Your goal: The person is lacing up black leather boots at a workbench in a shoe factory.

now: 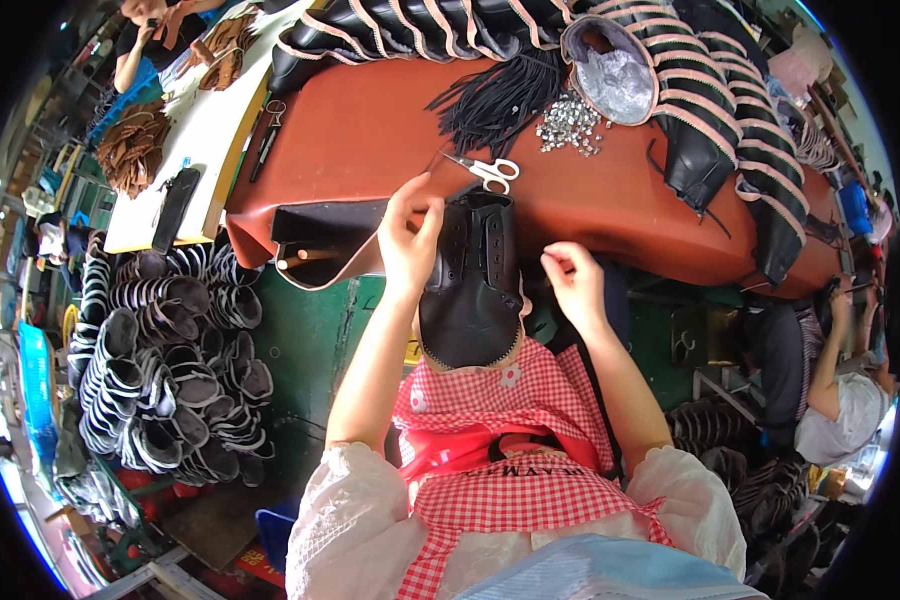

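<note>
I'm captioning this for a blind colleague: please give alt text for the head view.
A person's left hand grips a black leather lace-up boot upper at the edge of a rust-red padded worktable, while the right hand pinches a thin black lace beside it. White-handled scissors lie just beyond.

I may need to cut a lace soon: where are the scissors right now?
In the head view, the white-handled scissors lie on the orange table, just above the black shoe upper held by the left hand, below the black laces.

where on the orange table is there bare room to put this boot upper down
Bare orange table lies between the scissors, the black lace bundle and the table's left edge. Crowded: rivets, bowl, and the boot uppers piled along the far and right sides.
</note>
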A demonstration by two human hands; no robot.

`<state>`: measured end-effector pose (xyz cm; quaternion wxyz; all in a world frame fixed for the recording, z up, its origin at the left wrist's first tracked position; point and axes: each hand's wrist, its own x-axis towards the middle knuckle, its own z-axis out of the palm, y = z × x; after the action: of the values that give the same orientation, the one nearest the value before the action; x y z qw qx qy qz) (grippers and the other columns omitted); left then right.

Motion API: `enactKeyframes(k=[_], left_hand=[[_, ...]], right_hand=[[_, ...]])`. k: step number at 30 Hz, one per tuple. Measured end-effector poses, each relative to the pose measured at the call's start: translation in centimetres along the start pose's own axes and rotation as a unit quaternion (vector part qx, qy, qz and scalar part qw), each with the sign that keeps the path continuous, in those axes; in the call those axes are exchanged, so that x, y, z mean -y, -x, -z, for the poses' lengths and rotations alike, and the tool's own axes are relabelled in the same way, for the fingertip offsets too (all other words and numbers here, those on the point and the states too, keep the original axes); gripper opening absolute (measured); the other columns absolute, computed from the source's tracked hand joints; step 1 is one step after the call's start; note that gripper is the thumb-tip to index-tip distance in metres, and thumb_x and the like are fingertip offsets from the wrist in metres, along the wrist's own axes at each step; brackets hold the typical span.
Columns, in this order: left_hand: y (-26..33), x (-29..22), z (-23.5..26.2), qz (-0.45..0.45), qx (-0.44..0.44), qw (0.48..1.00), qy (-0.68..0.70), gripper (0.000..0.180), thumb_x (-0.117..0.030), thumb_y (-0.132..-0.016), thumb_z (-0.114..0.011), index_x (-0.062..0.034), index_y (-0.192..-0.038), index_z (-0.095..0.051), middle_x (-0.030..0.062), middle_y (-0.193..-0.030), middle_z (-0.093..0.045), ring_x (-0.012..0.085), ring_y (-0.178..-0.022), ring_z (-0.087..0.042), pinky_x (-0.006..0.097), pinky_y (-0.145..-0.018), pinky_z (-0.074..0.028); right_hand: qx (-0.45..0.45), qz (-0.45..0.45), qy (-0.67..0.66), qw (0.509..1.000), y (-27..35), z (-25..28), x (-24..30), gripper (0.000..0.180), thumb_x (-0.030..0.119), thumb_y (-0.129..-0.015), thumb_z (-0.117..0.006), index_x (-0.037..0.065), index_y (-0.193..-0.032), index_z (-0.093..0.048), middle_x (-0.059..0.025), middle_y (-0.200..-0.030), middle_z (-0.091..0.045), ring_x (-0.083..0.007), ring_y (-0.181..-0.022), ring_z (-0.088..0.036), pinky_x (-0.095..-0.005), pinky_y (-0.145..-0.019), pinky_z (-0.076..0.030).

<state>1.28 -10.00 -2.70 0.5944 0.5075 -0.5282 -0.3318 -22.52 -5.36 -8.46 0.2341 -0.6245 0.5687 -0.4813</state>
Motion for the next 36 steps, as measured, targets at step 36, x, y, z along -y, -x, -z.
enactKeyframes(k=[36], left_hand=[[9.0, -4.6, 2.1, 0.03, 0.145, 0.935, -0.323, 0.013, -0.008, -0.081, -0.071, -0.0083, -0.094, -0.072, 0.0065, -0.082, -0.062, 0.0205, -0.066, -0.064, 0.03, -0.059, -0.051]], right_hand=[[0.075, 0.026, -0.196, 0.977, 0.9, -2.4, 3.8, 0.026, -0.018, -0.077, -0.058, -0.001, -0.095, -0.064, -0.0106, -0.087, -0.065, -0.0174, -0.078, -0.067, -0.0257, -0.068, -0.055]])
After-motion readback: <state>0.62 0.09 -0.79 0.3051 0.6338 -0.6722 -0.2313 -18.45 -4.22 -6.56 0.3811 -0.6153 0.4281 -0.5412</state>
